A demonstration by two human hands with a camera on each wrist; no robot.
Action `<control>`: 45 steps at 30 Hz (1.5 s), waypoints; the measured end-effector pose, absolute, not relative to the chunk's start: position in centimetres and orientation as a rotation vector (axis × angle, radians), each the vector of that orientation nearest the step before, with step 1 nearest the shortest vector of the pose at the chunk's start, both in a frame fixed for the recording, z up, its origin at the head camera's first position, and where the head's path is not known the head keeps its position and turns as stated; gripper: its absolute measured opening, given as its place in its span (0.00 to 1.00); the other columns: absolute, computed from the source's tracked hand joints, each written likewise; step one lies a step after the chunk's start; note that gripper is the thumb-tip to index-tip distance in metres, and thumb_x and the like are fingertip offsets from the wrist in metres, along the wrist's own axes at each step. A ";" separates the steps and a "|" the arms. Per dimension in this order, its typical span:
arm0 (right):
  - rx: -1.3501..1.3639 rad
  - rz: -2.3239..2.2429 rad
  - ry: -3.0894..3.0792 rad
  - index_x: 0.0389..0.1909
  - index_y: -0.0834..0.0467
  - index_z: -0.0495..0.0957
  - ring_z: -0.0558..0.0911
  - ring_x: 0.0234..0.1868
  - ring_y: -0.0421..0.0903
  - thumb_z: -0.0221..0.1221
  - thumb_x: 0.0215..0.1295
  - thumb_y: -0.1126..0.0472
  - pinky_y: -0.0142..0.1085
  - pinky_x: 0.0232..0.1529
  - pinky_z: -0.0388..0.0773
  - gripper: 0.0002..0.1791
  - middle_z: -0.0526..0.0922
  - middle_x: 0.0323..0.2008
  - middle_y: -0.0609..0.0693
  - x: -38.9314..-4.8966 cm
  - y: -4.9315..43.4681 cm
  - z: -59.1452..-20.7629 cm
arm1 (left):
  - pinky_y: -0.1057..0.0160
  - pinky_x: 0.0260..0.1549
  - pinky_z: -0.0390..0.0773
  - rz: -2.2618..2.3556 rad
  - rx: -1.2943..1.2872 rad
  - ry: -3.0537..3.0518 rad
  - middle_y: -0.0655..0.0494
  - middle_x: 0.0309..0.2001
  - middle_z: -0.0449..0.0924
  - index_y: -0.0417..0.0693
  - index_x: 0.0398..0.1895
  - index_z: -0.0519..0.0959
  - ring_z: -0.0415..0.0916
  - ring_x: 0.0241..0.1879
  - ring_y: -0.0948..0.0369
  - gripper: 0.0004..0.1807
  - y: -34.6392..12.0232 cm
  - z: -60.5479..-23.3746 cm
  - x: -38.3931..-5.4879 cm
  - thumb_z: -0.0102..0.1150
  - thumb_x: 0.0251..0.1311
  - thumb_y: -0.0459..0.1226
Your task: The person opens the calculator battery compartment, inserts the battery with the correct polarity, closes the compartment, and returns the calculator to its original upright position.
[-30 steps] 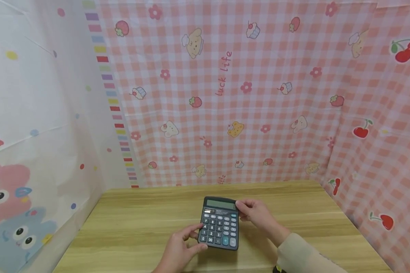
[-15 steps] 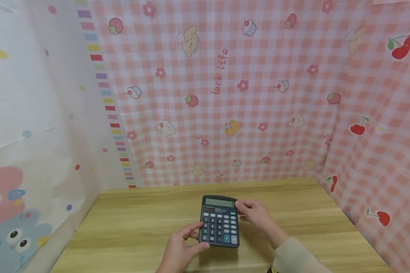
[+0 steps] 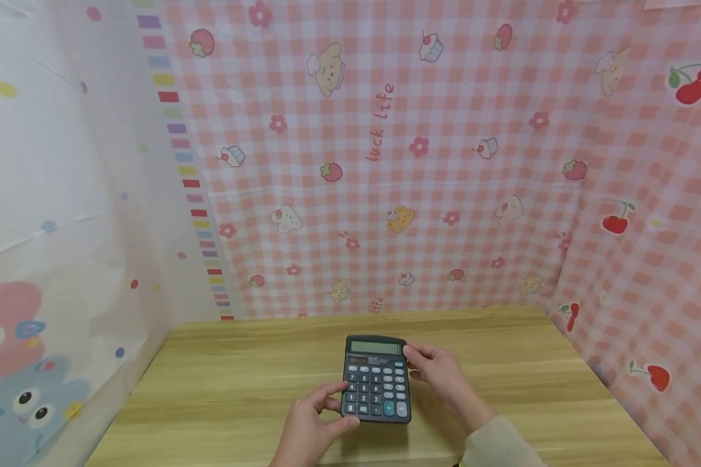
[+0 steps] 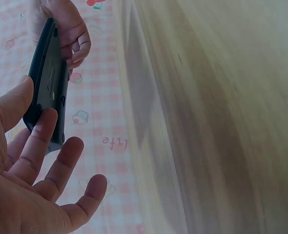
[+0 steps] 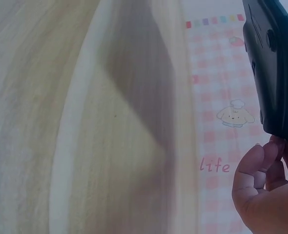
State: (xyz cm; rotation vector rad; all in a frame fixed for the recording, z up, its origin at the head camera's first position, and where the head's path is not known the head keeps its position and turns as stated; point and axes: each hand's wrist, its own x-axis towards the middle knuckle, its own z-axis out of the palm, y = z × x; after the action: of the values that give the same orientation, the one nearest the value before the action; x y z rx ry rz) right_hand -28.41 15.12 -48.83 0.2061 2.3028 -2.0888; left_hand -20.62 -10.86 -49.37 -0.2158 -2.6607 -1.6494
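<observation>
A dark calculator [image 3: 376,379] with a grey display and rows of keys faces up toward the head camera, raised off the wooden table. My left hand [image 3: 312,421] grips its lower left edge, thumb near the bottom corner and index finger at the left side. At the upper right corner, beside the display, my right hand [image 3: 441,376] pinches it with the thumb on top. The left wrist view shows the calculator's underside [image 4: 49,83], with some left fingers [image 4: 68,156] spread below it. In the right wrist view, the calculator [image 5: 276,68] stands edge-on above the curled right fingers [image 5: 254,170].
The wooden table [image 3: 239,370] spreads out beneath both hands. A pink checked cloth [image 3: 473,194] hangs behind it and along the right, and a white printed cloth [image 3: 64,194] hangs on the left. A shadow [image 5: 144,73] falls on the tabletop.
The head view has shifted slightly. The calculator is tilted a little differently than a second ago, and both hands keep the same hold on it.
</observation>
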 end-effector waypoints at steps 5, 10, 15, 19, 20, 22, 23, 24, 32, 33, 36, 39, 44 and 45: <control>0.203 -2.106 2.295 0.61 0.67 0.84 0.88 0.43 0.42 0.63 0.78 0.57 0.40 0.47 0.87 0.20 0.93 0.44 0.54 -28.4 15.0 -48.8 | 0.50 0.52 0.78 -1.676 -0.208 -2.638 0.63 0.35 0.91 0.55 0.63 0.85 0.84 0.50 0.61 0.34 -10.8 -49.5 -20.5 0.86 0.49 0.44; 0.183 -2.144 2.235 0.62 0.67 0.84 0.88 0.41 0.42 0.62 0.79 0.58 0.39 0.46 0.86 0.20 0.93 0.44 0.54 -28.2 15.0 -48.8 | 0.46 0.54 0.80 -1.705 -0.177 -2.636 0.62 0.35 0.91 0.55 0.64 0.85 0.84 0.48 0.61 0.34 -10.6 -49.5 -20.4 0.85 0.50 0.43; 0.176 -2.172 2.167 0.63 0.67 0.83 0.89 0.41 0.43 0.62 0.79 0.57 0.39 0.45 0.86 0.21 0.93 0.44 0.54 -28.2 15.0 -48.9 | 0.46 0.53 0.81 -1.720 -0.153 -2.642 0.61 0.35 0.91 0.54 0.64 0.85 0.84 0.45 0.63 0.35 -10.6 -49.6 -20.3 0.85 0.50 0.43; 0.189 -2.162 2.139 0.65 0.63 0.83 0.88 0.40 0.43 0.63 0.79 0.56 0.38 0.44 0.85 0.21 0.93 0.43 0.52 -28.3 15.1 -49.0 | 0.46 0.52 0.83 -1.750 -0.123 -2.646 0.61 0.36 0.90 0.53 0.65 0.84 0.85 0.43 0.62 0.35 -10.6 -49.6 -20.3 0.85 0.50 0.43; 0.189 -2.159 2.133 0.65 0.61 0.83 0.88 0.40 0.43 0.63 0.79 0.56 0.38 0.43 0.85 0.21 0.93 0.43 0.52 -28.2 15.2 -49.0 | 0.46 0.52 0.83 -1.754 -0.118 -2.645 0.60 0.36 0.90 0.53 0.65 0.84 0.85 0.42 0.61 0.35 -10.6 -49.6 -20.3 0.85 0.50 0.43; 0.182 -2.155 2.116 0.67 0.60 0.82 0.87 0.39 0.43 0.63 0.79 0.56 0.38 0.43 0.84 0.21 0.93 0.44 0.52 -28.2 15.2 -49.0 | 0.48 0.51 0.84 -1.762 -0.103 -2.645 0.60 0.36 0.90 0.53 0.65 0.84 0.85 0.42 0.60 0.36 -10.6 -49.6 -20.2 0.85 0.50 0.42; 0.174 -2.156 2.107 0.68 0.60 0.82 0.87 0.39 0.42 0.62 0.79 0.57 0.37 0.43 0.84 0.22 0.93 0.44 0.51 -28.2 15.3 -49.0 | 0.48 0.50 0.84 -1.759 -0.100 -2.645 0.60 0.37 0.90 0.54 0.65 0.84 0.85 0.43 0.60 0.36 -10.6 -49.6 -20.2 0.86 0.49 0.42; 0.165 -2.157 2.094 0.69 0.59 0.81 0.87 0.39 0.42 0.63 0.79 0.57 0.37 0.43 0.84 0.22 0.93 0.44 0.51 -28.2 15.4 -49.0 | 0.49 0.50 0.84 -1.757 -0.096 -2.645 0.60 0.37 0.90 0.54 0.65 0.84 0.85 0.43 0.60 0.36 -10.6 -49.6 -20.2 0.86 0.49 0.42; 0.056 -2.130 2.003 0.73 0.62 0.75 0.87 0.39 0.41 0.62 0.79 0.57 0.35 0.44 0.85 0.27 0.93 0.45 0.50 -27.8 16.0 -48.7 | 0.49 0.49 0.84 -1.738 -0.112 -2.628 0.60 0.36 0.90 0.54 0.64 0.85 0.85 0.43 0.58 0.35 -10.6 -49.8 -20.2 0.86 0.49 0.42; 0.039 -2.123 1.996 0.73 0.64 0.74 0.87 0.40 0.41 0.62 0.79 0.58 0.35 0.44 0.85 0.27 0.93 0.45 0.50 -27.8 16.0 -48.7 | 0.49 0.50 0.84 -1.738 -0.112 -2.626 0.60 0.36 0.90 0.54 0.64 0.85 0.85 0.43 0.59 0.35 -10.6 -49.8 -20.2 0.86 0.49 0.42; 0.006 -2.101 1.976 0.72 0.67 0.74 0.88 0.41 0.40 0.62 0.79 0.58 0.34 0.44 0.85 0.27 0.93 0.45 0.50 -27.6 16.1 -48.7 | 0.49 0.51 0.83 -1.738 -0.114 -2.615 0.60 0.36 0.91 0.53 0.64 0.85 0.84 0.43 0.61 0.35 -10.5 -49.9 -20.2 0.86 0.49 0.42; -0.009 -2.102 1.942 0.71 0.68 0.75 0.89 0.42 0.40 0.62 0.79 0.58 0.34 0.45 0.85 0.27 0.93 0.45 0.50 -27.5 16.1 -48.7 | 0.52 0.50 0.81 -1.727 -0.098 -2.613 0.61 0.36 0.91 0.54 0.64 0.85 0.83 0.44 0.61 0.35 -10.5 -49.9 -20.2 0.86 0.49 0.42; -0.127 -2.097 1.845 0.80 0.68 0.62 0.90 0.45 0.41 0.59 0.80 0.58 0.35 0.48 0.85 0.34 0.92 0.51 0.52 -26.9 16.3 -48.7 | 0.53 0.49 0.81 -1.718 -0.080 -2.594 0.59 0.39 0.92 0.55 0.64 0.85 0.84 0.44 0.62 0.35 -10.5 -49.8 -20.2 0.86 0.48 0.40; -0.152 -2.092 1.831 0.81 0.67 0.59 0.90 0.46 0.41 0.59 0.81 0.58 0.35 0.49 0.85 0.36 0.92 0.52 0.52 -26.7 16.4 -48.6 | 0.52 0.49 0.81 -1.714 -0.076 -2.592 0.59 0.39 0.93 0.55 0.64 0.85 0.84 0.43 0.62 0.35 -10.5 -49.9 -20.2 0.86 0.48 0.40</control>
State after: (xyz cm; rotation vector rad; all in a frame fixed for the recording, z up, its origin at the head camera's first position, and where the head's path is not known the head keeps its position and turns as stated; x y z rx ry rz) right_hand -26.73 16.36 -48.62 -0.1522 1.8306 -2.0920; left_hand -20.22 -10.51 -49.85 -0.0757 -2.5921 -1.7137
